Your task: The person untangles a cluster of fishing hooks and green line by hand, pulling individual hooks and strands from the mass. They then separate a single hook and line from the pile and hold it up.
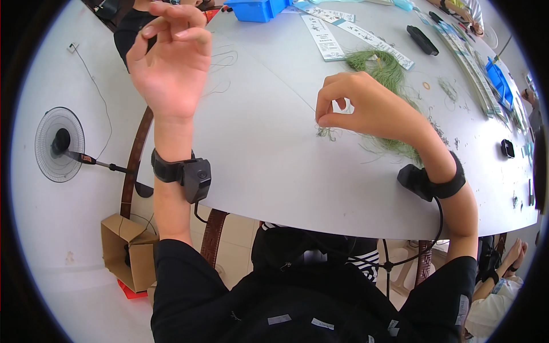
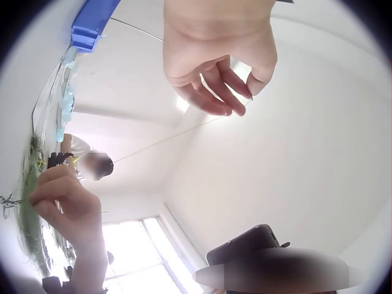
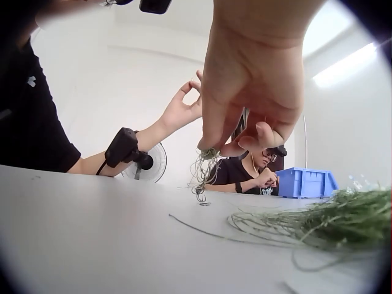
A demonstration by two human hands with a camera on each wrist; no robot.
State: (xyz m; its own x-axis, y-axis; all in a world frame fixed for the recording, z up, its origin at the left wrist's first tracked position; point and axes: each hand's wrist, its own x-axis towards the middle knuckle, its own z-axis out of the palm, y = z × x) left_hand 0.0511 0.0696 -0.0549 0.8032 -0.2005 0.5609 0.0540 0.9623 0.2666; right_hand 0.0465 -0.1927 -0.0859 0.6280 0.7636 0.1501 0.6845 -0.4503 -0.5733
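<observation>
My left hand (image 1: pixel 171 71) is raised above the table's left side, palm showing, fingers bent. In the left wrist view its thumb and fingertips pinch a thin line (image 2: pixel 177 134) that stretches down toward my right hand's side. My right hand (image 1: pixel 369 103) is low over the table, thumb and forefinger pinching a small bundle of fishhooks (image 3: pixel 201 184) tied with fine green line. The hooks dangle beneath the fingertips, close over the tabletop. Beyond and beside this hand lies a loose heap of green line (image 1: pixel 366 62), its strands partly hidden by the forearm.
Printed cards (image 1: pixel 323 43) and a blue bin (image 1: pixel 251 11) lie at the table's far side. A black case (image 1: pixel 422 40) and a blue tray (image 1: pixel 499 83) are at the right. Beside the table stand a fan (image 1: pixel 59 143) and a cardboard box (image 1: pixel 128 254). Other people sit around.
</observation>
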